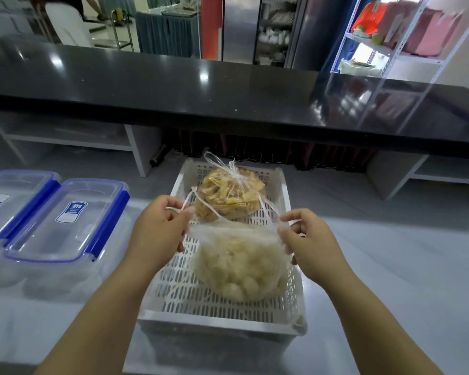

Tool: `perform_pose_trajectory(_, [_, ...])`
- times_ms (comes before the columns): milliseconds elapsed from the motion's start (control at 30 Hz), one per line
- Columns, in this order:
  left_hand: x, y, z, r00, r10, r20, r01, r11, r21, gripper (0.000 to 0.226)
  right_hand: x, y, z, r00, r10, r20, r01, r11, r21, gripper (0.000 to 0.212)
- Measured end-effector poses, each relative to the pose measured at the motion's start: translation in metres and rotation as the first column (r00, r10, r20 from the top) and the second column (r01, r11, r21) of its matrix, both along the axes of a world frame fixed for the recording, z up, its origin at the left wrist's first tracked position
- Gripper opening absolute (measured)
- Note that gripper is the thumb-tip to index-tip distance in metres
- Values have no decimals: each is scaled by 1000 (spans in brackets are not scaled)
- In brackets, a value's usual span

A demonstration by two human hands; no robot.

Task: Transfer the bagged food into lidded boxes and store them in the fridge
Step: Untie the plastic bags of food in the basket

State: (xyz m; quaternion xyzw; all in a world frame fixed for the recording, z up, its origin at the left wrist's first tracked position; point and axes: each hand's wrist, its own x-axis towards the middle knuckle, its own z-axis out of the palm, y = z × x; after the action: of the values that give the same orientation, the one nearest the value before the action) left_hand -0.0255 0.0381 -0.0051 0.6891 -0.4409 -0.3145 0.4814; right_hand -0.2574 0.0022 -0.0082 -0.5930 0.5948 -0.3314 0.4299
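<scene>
A clear plastic bag of pale round balls (236, 269) hangs just over the white slotted basket (217, 318). My left hand (157, 228) pinches the bag's left handle and rim. My right hand (306, 239) pinches its right rim, so the mouth is stretched between them. Behind it in the basket lies a knotted bag of yellow-orange pieces (228, 196). Two clear lidded boxes with blue clips stand at the left: one (63, 220) near the basket, another (8, 201) cut off by the frame edge. Both lids are on.
The basket stands on a pale grey worktop (390, 266). A raised black glossy counter (228, 87) runs across behind it, with white shelving below. A metal rack (385, 44) and glass-door fridges stand further back.
</scene>
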Motion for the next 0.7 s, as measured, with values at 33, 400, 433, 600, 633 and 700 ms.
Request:
perform_pose_trajectory(33, [1, 0, -2, 998, -25, 56, 22, 999, 49, 9, -2, -1, 1, 993, 26, -119, -29, 999, -22, 9])
perform_pose_trajectory(400, [19, -25, 22, 968, -73, 241, 75, 997, 4, 15, 0, -37, 47, 896, -52, -441, -129, 920, -370, 13])
perform_pose_trajectory(433, [22, -31, 26, 964, -64, 258, 70, 997, -12, 14, 3, -44, 54, 903, -49, -427, -133, 912, -387, 13])
perform_pose_trajectory(600, [31, -70, 42, 918, -150, 367, 174, 984, -32, 13, 31, -81, 74, 864, 100, -493, -270, 920, -285, 15])
perform_pose_trajectory(633, [32, -78, 41, 902, -185, 389, 208, 978, -17, 13, 38, -89, 74, 841, 130, -525, -294, 925, -241, 16])
perform_pose_trajectory(700, [31, -95, 37, 871, -245, 425, 263, 965, 16, 10, 49, -104, 70, 797, 207, -567, -341, 929, -140, 16])
